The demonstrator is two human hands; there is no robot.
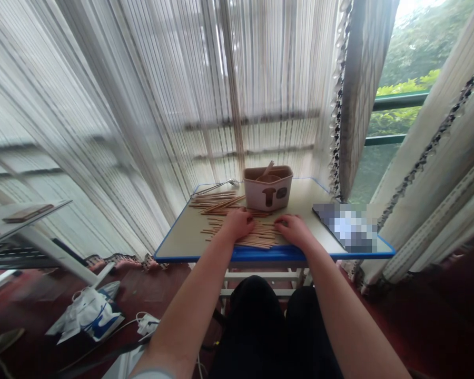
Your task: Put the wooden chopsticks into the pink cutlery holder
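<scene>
Many thin wooden chopsticks lie side by side near the table's front edge, between and below my hands. My left hand rests over them with its fingers bent around some of the sticks. At their right ends is my right hand, its fingers curled in and the thumb close to the fingertips. A looser pile of chopsticks spreads to the back left, some crossing others. Just behind my hands stands a pale pink container with brown shapes on its front and a light stick poking out of the top.
A metal utensil with a shiny head lies at the back left of the blue-edged table. On the right is a dark, pixelated flat object. Curtains hang behind. A white bag and cables are on the floor to the left.
</scene>
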